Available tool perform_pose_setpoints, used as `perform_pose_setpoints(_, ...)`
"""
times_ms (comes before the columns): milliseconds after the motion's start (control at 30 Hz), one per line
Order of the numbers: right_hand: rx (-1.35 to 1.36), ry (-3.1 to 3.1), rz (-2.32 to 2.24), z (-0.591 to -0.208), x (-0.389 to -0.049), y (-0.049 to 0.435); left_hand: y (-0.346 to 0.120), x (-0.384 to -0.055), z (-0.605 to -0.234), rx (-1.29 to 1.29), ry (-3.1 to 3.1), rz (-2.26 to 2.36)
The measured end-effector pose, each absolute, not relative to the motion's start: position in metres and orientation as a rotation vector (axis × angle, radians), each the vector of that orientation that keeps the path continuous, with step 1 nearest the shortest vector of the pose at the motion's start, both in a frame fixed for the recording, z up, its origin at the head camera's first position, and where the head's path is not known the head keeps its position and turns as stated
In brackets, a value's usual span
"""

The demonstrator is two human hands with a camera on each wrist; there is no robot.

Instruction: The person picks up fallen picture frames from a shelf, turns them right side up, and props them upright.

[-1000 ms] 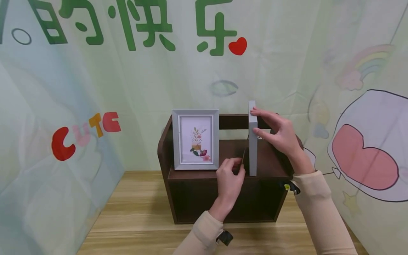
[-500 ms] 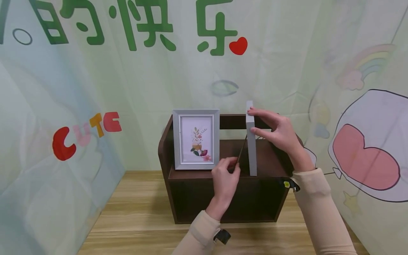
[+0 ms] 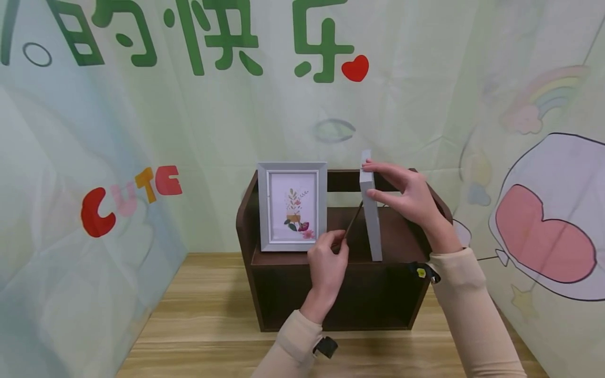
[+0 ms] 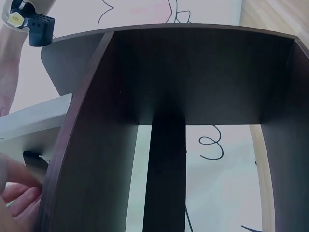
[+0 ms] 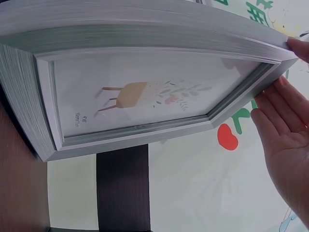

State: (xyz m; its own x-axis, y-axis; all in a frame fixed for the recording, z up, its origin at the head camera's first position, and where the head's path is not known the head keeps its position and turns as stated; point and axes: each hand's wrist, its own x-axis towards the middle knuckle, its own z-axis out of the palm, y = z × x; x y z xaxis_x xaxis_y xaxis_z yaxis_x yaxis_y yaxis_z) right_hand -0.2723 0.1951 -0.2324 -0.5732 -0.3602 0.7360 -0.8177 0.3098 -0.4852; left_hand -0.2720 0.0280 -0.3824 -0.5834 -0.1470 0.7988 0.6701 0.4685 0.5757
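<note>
A grey picture frame (image 3: 372,220) stands edge-on at the right side of the dark brown shelf's (image 3: 397,257) top, leaning slightly left. Its upper edge is gripped by my right hand (image 3: 410,197), thumb and fingers spread along the side. In the right wrist view, the frame's front (image 5: 140,96) shows a print of a plant in an orange pot. Thumb and fingers of my left hand (image 3: 328,262) pinch the thin stand leg (image 3: 353,220), which is swung out from the frame's back. The left wrist view shows left fingers (image 4: 24,198) below the frame (image 4: 36,116) and a dark bracket (image 4: 35,162).
A second grey picture frame (image 3: 293,207) with a floral print stands upright at the shelf's left, facing forward. The shelf has raised side panels and a back rail (image 3: 343,181). It sits on a wood-grain table (image 3: 203,315) before a printed cloth backdrop (image 3: 416,105).
My left hand has moved left and slightly up, swinging the stand leg farther from the frame's back. The frame's top has tilted left, with my right hand following it.
</note>
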Motion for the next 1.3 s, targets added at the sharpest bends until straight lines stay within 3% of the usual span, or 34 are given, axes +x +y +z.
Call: perform_pose_setpoints(1300, 1.098, -2.076, 1.222, -0.234, -0.279, 0.183, 0.018, -0.269, -0.377, -0.392, -1.896, -0.997)
